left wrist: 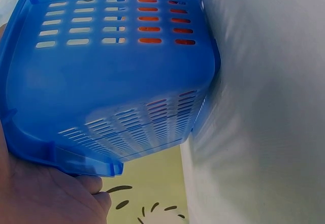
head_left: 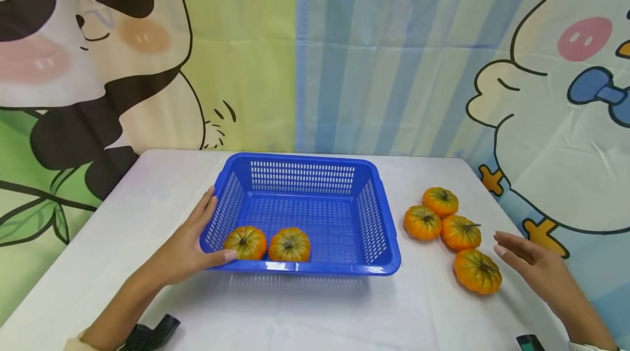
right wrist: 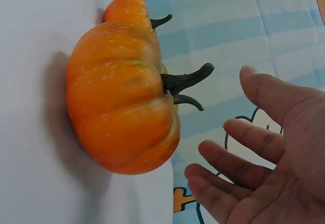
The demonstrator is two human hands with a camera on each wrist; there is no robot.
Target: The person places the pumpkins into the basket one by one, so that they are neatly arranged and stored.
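Observation:
A blue plastic basket (head_left: 339, 269) with slotted walls stands on the white table. My left hand (head_left: 183, 247) grips its near left corner, thumb over the front rim and fingers along the left side; the left wrist view shows that hand (left wrist: 53, 193) against the rim. Inside, at the front left, two small orange pumpkins, a left one (head_left: 245, 243) and a right one (head_left: 289, 245), lie side by side. To the basket's right several more pumpkins form a group, the nearest pumpkin (head_left: 477, 271) in front. Beside it my right hand (head_left: 538, 269) hovers with fingers spread, holding nothing.
The white table (head_left: 305, 318) reaches back to a printed curtain (head_left: 394, 66) with a panda and a white bird on it. In the head view, black devices sit at both wrists, the left device (head_left: 151, 334) more visible.

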